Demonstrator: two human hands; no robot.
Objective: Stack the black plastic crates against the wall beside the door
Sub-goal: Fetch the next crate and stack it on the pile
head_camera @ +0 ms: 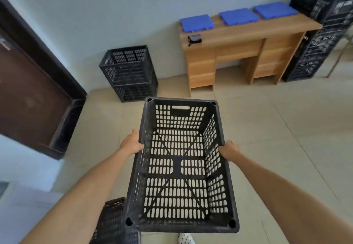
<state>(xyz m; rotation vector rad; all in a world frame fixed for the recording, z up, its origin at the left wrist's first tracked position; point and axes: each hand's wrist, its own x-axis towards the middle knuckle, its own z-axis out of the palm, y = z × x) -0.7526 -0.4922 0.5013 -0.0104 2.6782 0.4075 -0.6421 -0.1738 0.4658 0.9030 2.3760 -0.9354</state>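
I carry an empty black plastic crate in the air in front of me, its open top facing up. My left hand grips its left long rim and my right hand grips its right long rim. Ahead, a stack of two black crates stands on the floor against the pale wall, to the right of the dark brown door. Another black crate lies on the floor at my lower left, partly hidden by the held crate.
A wooden desk stands against the wall to the right of the stack, with three blue trays and a small dark pouch on it. A tall stack of black crates stands at the far right. Beige floor tiles lie between.
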